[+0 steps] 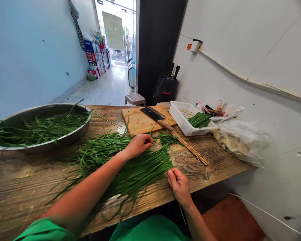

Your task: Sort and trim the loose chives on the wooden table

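A wide layer of green chives (140, 170) lies on the wooden table in front of me, cut ends to the right. Over its far edge is my left hand (139, 145), its fingers curled together; whatever they may hold is hidden. My right hand (178, 184) is pinched closed at the near right corner of the chives, by the table's front edge. Below that hand a thin bamboo skewer (182, 213) sticks out, its upper part covered by the fingers. A short pile of chives (168, 139) lies just beyond the layer.
A metal basin (86, 125) of loose greens stands left. Behind are a cutting board (132, 125) with a cleaver (153, 114) and a bundle of skewers (193, 150). A white tub (180, 118) holds chives and sticks; a plastic bag (240, 137) sits right, near the wall.
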The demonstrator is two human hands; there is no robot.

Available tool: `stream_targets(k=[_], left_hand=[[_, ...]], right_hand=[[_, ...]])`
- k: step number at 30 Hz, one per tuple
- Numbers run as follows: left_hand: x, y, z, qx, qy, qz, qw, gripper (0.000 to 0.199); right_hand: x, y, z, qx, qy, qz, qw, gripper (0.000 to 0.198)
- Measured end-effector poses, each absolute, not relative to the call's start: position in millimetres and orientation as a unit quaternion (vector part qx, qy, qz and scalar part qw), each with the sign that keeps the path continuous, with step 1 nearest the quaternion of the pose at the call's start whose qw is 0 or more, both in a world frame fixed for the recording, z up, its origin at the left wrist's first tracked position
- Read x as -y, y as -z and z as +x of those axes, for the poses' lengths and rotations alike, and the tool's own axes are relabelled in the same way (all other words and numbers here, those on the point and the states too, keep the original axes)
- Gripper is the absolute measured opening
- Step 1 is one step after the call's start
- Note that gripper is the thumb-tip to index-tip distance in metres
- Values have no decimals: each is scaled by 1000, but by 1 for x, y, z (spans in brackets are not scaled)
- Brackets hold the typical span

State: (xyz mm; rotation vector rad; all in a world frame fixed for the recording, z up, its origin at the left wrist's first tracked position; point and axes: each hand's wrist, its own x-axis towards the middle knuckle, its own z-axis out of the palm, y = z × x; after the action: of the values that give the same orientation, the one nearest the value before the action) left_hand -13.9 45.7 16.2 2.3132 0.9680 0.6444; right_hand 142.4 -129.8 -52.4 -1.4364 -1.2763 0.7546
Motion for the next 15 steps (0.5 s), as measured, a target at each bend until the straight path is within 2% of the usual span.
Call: stream_targets(k=[3,6,9,15], left_hand=[[-51,-11,-16,-387,-246,841,286,22],[-55,-8,-17,-403,-245,813,341,27],[-56,-9,-18,-414,-200,806,373,29],[-56,-14,-22,-384,-120,864,302,22]], right_hand=[[129,53,143,530,-312,-599,513,26],[129,53,143,527,-313,-599,515,25],[129,51,143,528,-318,-595,516,25],[128,51,143,528,-324,-591,517,26]])
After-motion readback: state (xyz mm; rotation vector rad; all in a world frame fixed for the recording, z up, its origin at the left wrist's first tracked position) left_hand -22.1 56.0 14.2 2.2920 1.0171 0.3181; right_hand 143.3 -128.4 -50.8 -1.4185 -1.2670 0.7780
